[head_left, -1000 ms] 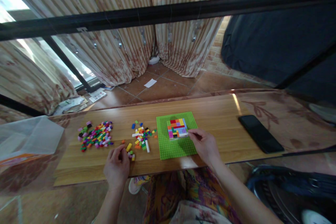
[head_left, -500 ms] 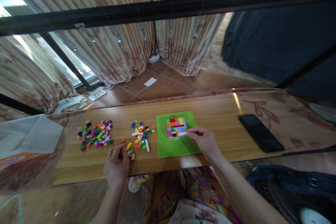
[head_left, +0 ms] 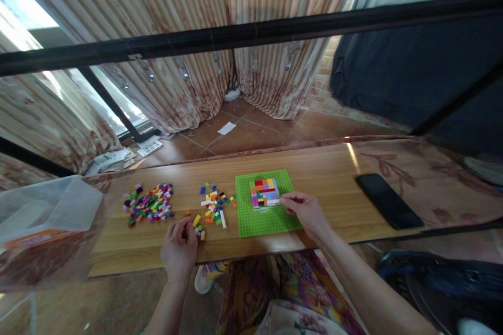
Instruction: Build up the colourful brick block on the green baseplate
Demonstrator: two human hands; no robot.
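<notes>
A square build of multicoloured toy bricks (head_left: 265,191) sits on the green baseplate (head_left: 247,225). My right hand (head_left: 304,212) reaches over the plate's right side, its thumb and forefinger pinched at the build's near right corner. A white brick (head_left: 272,202) lies along that edge by the fingertips; whatever is inside the pinch is too small to make out. On the wooden board, my left hand (head_left: 179,247) rests with curled fingers, closed, beside a yellow brick (head_left: 197,221) and a few small bricks. Its fingertips are partly hidden, so I cannot see what they hold.
Loose bricks (head_left: 214,203) lie left of the baseplate, and a larger brick pile (head_left: 153,203) is farther left. A clear plastic box (head_left: 84,201) stands at the left end. To the right lies a black phone (head_left: 389,201). A dark rail (head_left: 267,31) crosses beyond the board.
The view has shifted slightly, so the board's left part sits a little farther right and lower. Both hands keep nearly the same places and poses over the bricks.
</notes>
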